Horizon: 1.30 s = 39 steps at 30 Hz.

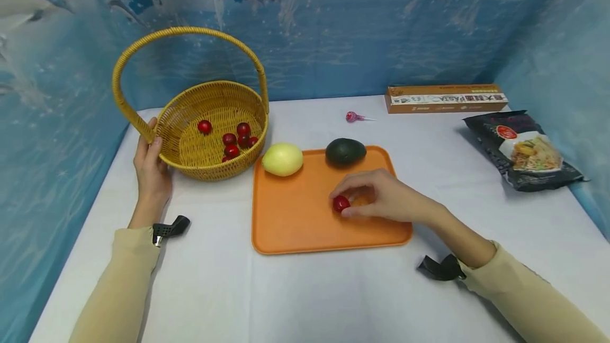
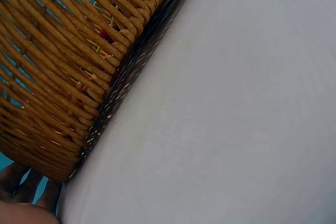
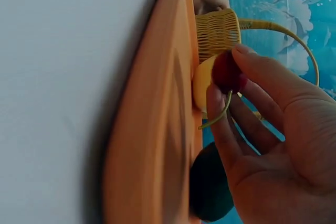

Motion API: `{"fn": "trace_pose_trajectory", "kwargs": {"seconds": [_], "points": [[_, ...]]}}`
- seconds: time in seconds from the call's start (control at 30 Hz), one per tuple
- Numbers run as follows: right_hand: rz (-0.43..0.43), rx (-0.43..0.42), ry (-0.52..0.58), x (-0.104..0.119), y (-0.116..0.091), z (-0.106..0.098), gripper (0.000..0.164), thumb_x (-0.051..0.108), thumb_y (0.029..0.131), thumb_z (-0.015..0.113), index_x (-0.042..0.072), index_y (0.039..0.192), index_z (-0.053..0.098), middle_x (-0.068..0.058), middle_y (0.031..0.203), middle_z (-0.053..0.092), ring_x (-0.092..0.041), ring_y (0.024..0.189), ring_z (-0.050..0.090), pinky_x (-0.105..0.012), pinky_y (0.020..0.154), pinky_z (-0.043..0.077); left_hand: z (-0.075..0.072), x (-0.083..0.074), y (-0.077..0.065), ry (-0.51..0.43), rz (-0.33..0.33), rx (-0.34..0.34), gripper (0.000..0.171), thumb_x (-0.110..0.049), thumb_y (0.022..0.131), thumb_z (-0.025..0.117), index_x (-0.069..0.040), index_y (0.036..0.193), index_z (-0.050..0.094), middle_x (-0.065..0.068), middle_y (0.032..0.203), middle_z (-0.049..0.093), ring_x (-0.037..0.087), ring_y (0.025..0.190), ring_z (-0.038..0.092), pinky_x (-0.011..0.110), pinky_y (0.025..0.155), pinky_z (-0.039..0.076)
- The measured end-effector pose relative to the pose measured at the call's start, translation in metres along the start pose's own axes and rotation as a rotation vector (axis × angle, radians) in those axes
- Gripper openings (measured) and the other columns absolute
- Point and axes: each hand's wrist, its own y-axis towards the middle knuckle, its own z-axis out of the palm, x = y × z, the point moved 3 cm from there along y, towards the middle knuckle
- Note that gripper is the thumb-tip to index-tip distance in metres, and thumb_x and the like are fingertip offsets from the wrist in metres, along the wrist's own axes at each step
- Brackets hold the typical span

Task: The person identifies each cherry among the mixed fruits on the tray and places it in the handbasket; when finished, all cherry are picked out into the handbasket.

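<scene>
My right hand (image 1: 381, 195) pinches a dark red cherry (image 1: 340, 204) between thumb and fingertips, over the orange tray (image 1: 295, 232). In the right wrist view the cherry's thin green stem (image 3: 223, 113) hangs free. My left hand (image 1: 151, 171) grips the left side of a yellow woven basket (image 1: 205, 173), thumb near the rim. Several cherries (image 1: 231, 151) lie inside, mostly toward the right, with one apart (image 1: 205, 126). The left wrist view shows the basket's wicker wall (image 2: 58, 66) close up, with some fingers (image 2: 23, 187) at its lower edge.
On the tray's back edge sit a yellow lemon-like fruit (image 1: 283, 159) and a dark green avocado (image 1: 345, 152). Behind them lies a wrapped lollipop (image 1: 352, 116). A long pasta box (image 1: 445, 99) and a black food packet (image 1: 529, 152) lie at the back right.
</scene>
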Motion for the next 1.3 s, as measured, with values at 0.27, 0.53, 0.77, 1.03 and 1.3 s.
{"fn": "trace_pose_trajectory", "kwargs": {"seconds": [0.27,0.53,0.77,1.03,1.3], "points": [[-0.048,-0.146,-0.033,0.029,0.025,-0.01,0.042,0.023,0.09,0.086,0.031,0.129,0.074,0.015,0.123,0.072,-0.005,0.115,0.065,-0.033,0.098,0.058,0.001,0.003,-0.002,-0.003,-0.017,-0.005,0.048,-0.019,0.108,0.055,-0.024,0.156,0.053,0.005,0.158,0.049,0.022,0.146,0.045,0.027,0.109,0.042],[-0.106,-0.238,0.058,0.06,0.082,-0.01,0.036,0.019,0.093,0.083,0.018,0.128,0.075,0.009,0.121,0.073,-0.008,0.111,0.07,-0.031,0.095,0.059,-0.005,-0.001,-0.001,-0.038,-0.003,-0.022,0.047,-0.017,0.107,0.056,-0.023,0.154,0.055,0.005,0.157,0.05,0.022,0.145,0.046,0.027,0.109,0.042],[-0.055,-0.347,0.062,0.063,0.128,-0.012,0.029,0.02,0.093,0.082,0.015,0.12,0.072,0.006,0.113,0.074,-0.008,0.109,0.067,-0.027,0.093,0.059,0.001,0.006,-0.001,-0.035,-0.017,-0.006,0.048,-0.018,0.107,0.056,-0.024,0.155,0.054,0.005,0.157,0.05,0.022,0.144,0.047,0.027,0.107,0.043],[-0.011,-0.385,0.037,0.063,0.171,-0.002,0.029,0.022,0.096,0.079,0.009,0.121,0.073,-0.002,0.117,0.075,-0.011,0.107,0.07,-0.024,0.09,0.058,0.002,0.002,0.001,-0.032,-0.001,-0.013,0.048,-0.018,0.107,0.057,-0.023,0.155,0.055,0.006,0.157,0.05,0.022,0.143,0.047,0.026,0.106,0.044],[0.01,-0.367,-0.053,0.072,0.212,0.012,0.027,0.024,0.097,0.077,0.006,0.118,0.073,-0.007,0.112,0.075,-0.016,0.098,0.072,-0.022,0.086,0.056,0.0,-0.001,0.003,-0.046,-0.002,-0.01,0.047,-0.017,0.107,0.056,-0.022,0.154,0.055,0.005,0.157,0.051,0.022,0.145,0.046,0.026,0.109,0.041]]}}
